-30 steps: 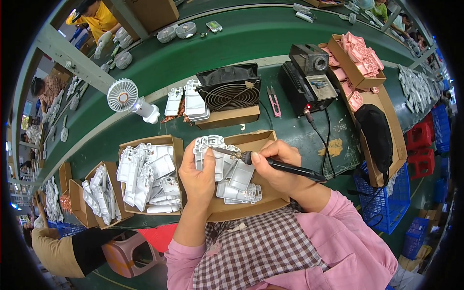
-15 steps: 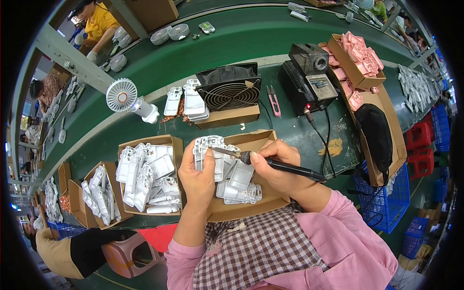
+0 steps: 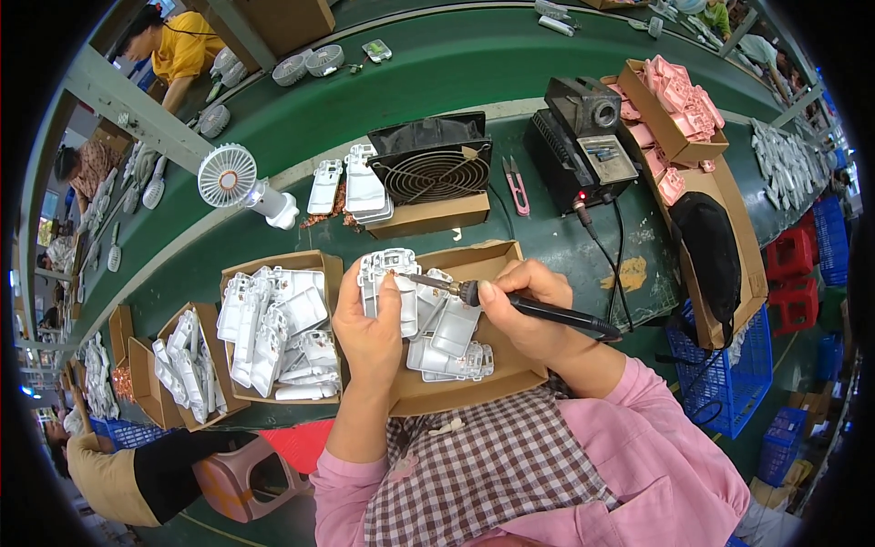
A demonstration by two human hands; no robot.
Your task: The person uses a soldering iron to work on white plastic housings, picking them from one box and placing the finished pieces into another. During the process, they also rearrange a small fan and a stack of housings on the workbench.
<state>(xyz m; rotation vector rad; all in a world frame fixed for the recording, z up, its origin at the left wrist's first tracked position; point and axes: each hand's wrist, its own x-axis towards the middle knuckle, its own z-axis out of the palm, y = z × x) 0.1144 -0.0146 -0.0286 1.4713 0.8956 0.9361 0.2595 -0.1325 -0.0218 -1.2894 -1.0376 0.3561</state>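
My left hand (image 3: 368,335) is closed on a white plastic housing (image 3: 390,264), thumb pressed on its face. In my right hand (image 3: 529,310) is a soldering iron (image 3: 556,313) with a black handle, gripped like a pen. Its metal tip points left and meets the upper part of the housing, near my left thumb. Below my hands stands a shallow cardboard tray (image 3: 437,399) with several more white housings (image 3: 456,328) in it. Left of it, a cardboard box (image 3: 335,269) is heaped with similar housings.
Behind my hands stand a black fan (image 3: 433,173) and a soldering station (image 3: 583,146), with pink-handled snips (image 3: 517,187) between them. A small white handheld fan (image 3: 232,178) is at left. Pink parts (image 3: 679,100) fill a box at right. A conveyor belt (image 3: 428,68) runs behind.
The housing and both hands have shifted very slightly left, and the iron's tip has drawn a little to the right across the housing. Conveyor items have slid left.
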